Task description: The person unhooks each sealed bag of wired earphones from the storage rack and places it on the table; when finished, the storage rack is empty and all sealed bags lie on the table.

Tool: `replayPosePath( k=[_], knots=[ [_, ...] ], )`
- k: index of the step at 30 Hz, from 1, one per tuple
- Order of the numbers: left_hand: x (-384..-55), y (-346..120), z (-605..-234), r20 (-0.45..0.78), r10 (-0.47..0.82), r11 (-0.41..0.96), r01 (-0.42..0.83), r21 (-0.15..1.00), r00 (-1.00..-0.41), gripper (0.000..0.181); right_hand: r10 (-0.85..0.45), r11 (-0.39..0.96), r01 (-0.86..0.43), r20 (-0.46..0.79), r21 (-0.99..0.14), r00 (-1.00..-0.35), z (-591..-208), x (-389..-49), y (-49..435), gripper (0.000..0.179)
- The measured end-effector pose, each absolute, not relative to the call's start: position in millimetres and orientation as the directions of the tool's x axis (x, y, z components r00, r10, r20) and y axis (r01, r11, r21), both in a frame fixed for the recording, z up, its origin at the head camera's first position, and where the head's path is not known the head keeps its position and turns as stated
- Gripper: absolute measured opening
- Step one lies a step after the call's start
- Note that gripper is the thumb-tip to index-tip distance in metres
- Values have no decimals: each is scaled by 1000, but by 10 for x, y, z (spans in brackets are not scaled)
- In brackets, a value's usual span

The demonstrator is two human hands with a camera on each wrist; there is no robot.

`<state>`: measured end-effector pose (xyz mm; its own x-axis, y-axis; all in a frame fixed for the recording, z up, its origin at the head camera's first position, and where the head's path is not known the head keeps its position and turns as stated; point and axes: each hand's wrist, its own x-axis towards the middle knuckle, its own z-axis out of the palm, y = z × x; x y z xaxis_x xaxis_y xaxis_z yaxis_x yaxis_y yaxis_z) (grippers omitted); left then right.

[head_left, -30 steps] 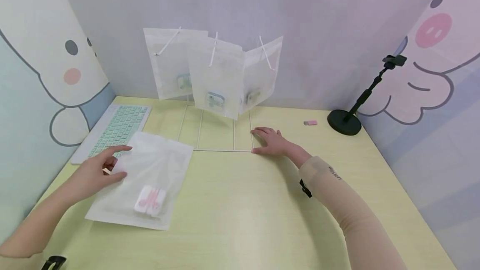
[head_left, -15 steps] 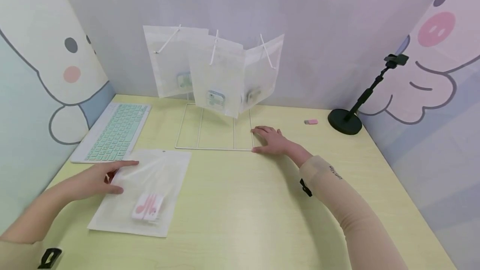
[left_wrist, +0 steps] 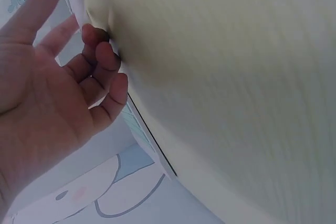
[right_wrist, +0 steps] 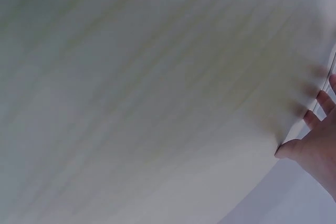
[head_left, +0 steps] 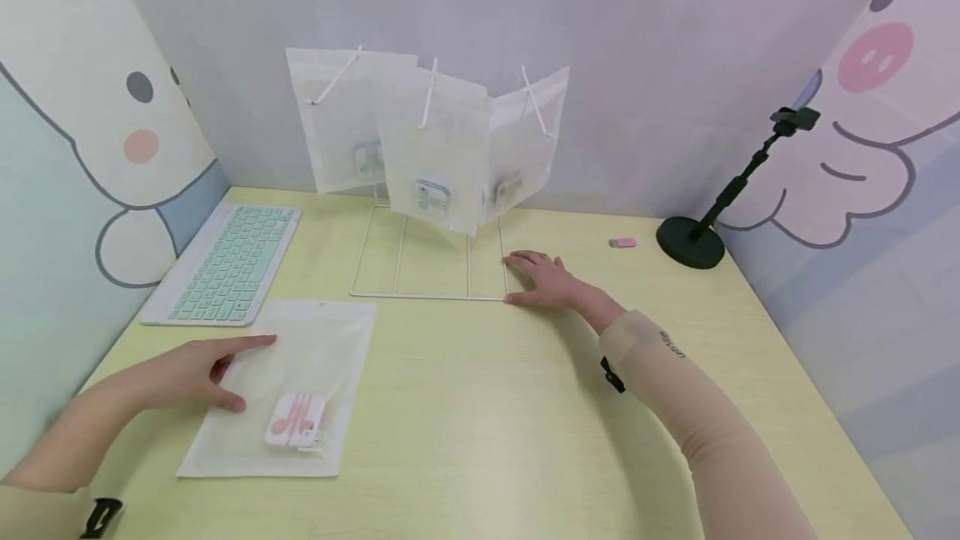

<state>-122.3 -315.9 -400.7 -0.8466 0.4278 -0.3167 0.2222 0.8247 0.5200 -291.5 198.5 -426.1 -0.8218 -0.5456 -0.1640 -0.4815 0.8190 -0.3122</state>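
Note:
A flat translucent white bag [head_left: 318,340] lies on the table at the left. Through its lower part shows a small white item with pink markings [head_left: 295,421]. My left hand [head_left: 183,373] rests at the bag's left side, index finger and thumb extended over it. In the left wrist view, the other fingers [left_wrist: 113,90] of this hand bend loosely beside the bag's edge. Toward the back, my right hand [head_left: 543,280] rests spread at the right end of a white wire rack [head_left: 427,298], fingertips at its base. Several hooks of the rack carry similar bags [head_left: 438,148].
A white keyboard [head_left: 232,265] with mint keys lies left of the rack, just behind the flat bag. A pink USB stick [head_left: 622,242] lies at the back right, near a black stand [head_left: 690,242]. Walls with cartoon prints enclose the table.
The bag was tilted up near my left hand and has come down flat, clear of the keyboard and rack. My left hand has lowered toward me; the right hand stays put.

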Motion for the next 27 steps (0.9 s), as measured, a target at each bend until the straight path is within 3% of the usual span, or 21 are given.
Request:
replayPosePath(
  k=[14,27],
  knots=[
    [-1252,-3089,-3907,-250,415,870,301,391,-875,94,-551,815,-492,-147,-306,-822,-4277,-2919,1991,78],
    [-1708,-2916,-3311,118,391,859,408,309,-913,79,-548,818,-493,-143,-295,-824,-4276,-2915,1995,78]
  ],
)
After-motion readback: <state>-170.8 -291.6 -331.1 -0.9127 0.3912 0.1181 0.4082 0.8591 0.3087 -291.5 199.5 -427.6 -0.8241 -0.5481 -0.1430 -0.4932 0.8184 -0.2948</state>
